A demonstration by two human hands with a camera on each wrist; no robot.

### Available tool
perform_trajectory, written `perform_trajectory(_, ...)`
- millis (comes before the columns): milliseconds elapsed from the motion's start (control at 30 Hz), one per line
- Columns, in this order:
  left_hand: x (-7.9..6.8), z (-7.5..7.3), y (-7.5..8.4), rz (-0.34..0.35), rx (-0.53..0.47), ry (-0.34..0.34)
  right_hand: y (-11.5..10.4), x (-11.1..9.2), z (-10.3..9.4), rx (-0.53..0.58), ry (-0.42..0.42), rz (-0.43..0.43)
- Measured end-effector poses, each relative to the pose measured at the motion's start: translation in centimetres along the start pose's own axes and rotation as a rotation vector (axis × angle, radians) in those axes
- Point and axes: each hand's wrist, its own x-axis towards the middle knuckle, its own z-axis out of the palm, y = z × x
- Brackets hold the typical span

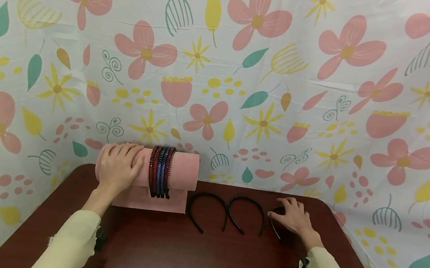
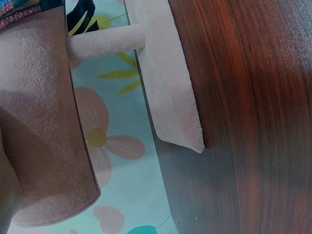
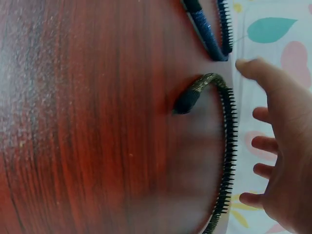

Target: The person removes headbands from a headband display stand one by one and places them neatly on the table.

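Note:
My left hand (image 1: 120,163) holds the left end of a pink plush headband stand (image 1: 184,170), its fingers draped over the top of the roll and their tips hidden behind it. In the left wrist view, part of that hand shows at the edge beside the roll (image 2: 44,146). Several glittery headbands (image 1: 160,172), red, blue and dark, circle the roll's middle. At the right, my right hand (image 1: 295,216) is over a dark toothed headband (image 1: 276,229) lying on the table. The right wrist view shows the fingers spread beside this gold-flecked headband (image 3: 226,146), holding nothing.
Two more dark headbands, a left one (image 1: 209,195) and a middle one (image 1: 247,198), lie between the stand and my right hand. The brown wooden table (image 1: 201,256) ends at the back against a flower-patterned cloth (image 1: 220,86).

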Motion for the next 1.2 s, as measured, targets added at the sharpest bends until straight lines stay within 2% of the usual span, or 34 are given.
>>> perform_trajectory(167,0.0,0.0,-0.1,-0.004,0.003,-0.011,-0.5,0.2,-0.5,0.012,0.043,0.003)
perform_trajectory(433,0.1,0.0,-0.2,0.002,0.003,0.014,-2.1,0.9,-1.5,0.074,0.146,-0.086)
perform_trajectory(567,0.0,0.1,-0.2,0.007,-0.001,0.019,-3.9,0.7,-2.1,0.116,0.163,-0.097)
perform_trajectory(733,-0.2,0.1,-0.1,0.009,0.004,-0.008,-6.4,0.2,-3.0,0.149,0.173,-0.12)
perform_trajectory(967,-0.2,0.3,0.0,0.023,-0.013,0.055,-9.7,0.0,-3.7,0.247,0.2,-0.165)
perform_trajectory(1200,0.0,0.2,-0.1,0.014,0.0,0.051,-12.3,0.1,-4.3,0.259,0.228,-0.228)
